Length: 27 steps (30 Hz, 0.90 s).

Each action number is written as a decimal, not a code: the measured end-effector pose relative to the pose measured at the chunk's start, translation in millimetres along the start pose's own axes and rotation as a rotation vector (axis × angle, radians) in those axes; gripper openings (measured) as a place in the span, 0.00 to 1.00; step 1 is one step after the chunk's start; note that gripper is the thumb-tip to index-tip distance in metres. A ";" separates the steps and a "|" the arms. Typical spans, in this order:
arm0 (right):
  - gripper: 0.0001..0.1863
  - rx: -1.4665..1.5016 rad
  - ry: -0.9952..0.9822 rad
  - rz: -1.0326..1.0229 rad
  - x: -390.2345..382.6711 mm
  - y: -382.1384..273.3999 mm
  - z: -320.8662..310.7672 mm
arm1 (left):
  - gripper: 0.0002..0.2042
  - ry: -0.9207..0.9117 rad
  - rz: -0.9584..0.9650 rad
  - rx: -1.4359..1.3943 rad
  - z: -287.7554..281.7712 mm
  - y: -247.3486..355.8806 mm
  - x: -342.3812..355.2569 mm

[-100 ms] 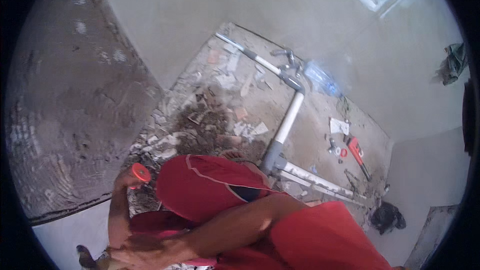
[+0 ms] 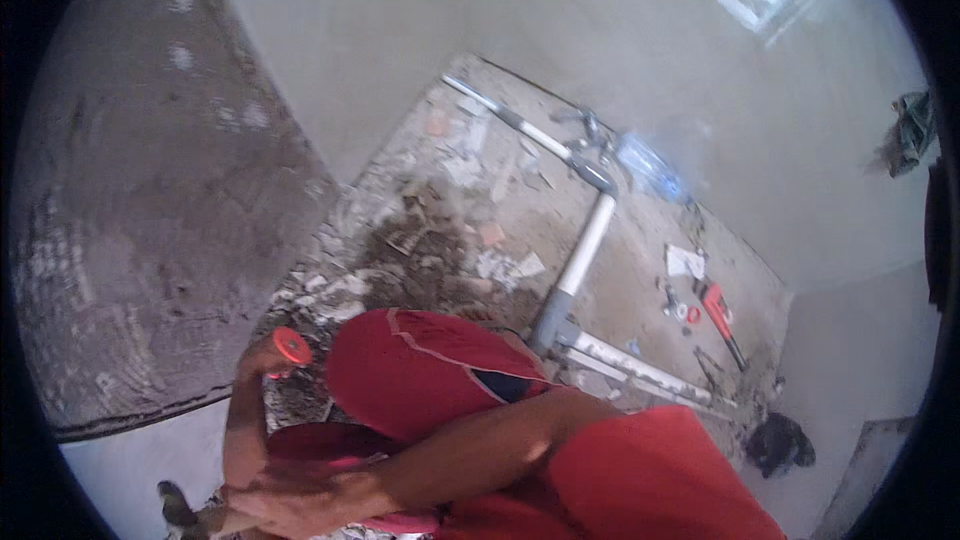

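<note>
Rubble-strewn floor [image 2: 625, 260]: left hand [image 2: 260, 357] clasps an orange-topped tool [image 2: 292, 345] (right hand [image 2: 305, 506], grip unclear).

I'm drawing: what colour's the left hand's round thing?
The round thing is orange-red in the head view.

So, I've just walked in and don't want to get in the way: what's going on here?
A person in red has their left hand around a round red-orange object, beside rubble. Their right arm reaches across, the right hand low by the left forearm; its grip is unclear. Ahead, jointed white pipe with grey fittings runs across the dirty floor. A red tool, apparently a wrench, lies at the right near white paper; a clear bottle lies by the wall.
</note>
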State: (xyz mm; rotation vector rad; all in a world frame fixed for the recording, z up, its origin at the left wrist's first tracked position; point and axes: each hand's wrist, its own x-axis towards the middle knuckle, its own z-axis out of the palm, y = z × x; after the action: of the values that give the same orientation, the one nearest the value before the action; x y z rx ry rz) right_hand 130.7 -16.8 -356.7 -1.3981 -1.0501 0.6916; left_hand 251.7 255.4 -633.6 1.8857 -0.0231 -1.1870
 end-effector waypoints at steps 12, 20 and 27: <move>0.15 -0.089 0.417 -0.137 4.4 4.1 -85.8 | 0.12 0.446 0.309 0.436 32.7 122.3 -52.0; 0.17 0.530 0.636 -0.385 -0.2 38.8 -171.7 | 0.14 1.169 0.556 0.549 38.9 222.8 -129.0; 0.27 0.435 0.592 -0.452 -0.7 -5.2 -196.0 | 0.11 1.575 1.044 0.822 32.2 363.6 -213.1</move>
State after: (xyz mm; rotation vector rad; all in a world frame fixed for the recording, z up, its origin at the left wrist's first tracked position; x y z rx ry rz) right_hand 303.6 -104.2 -326.6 -0.8565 -0.6508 0.1336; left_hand 260.6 104.8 -238.8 2.4032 -0.5915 1.2615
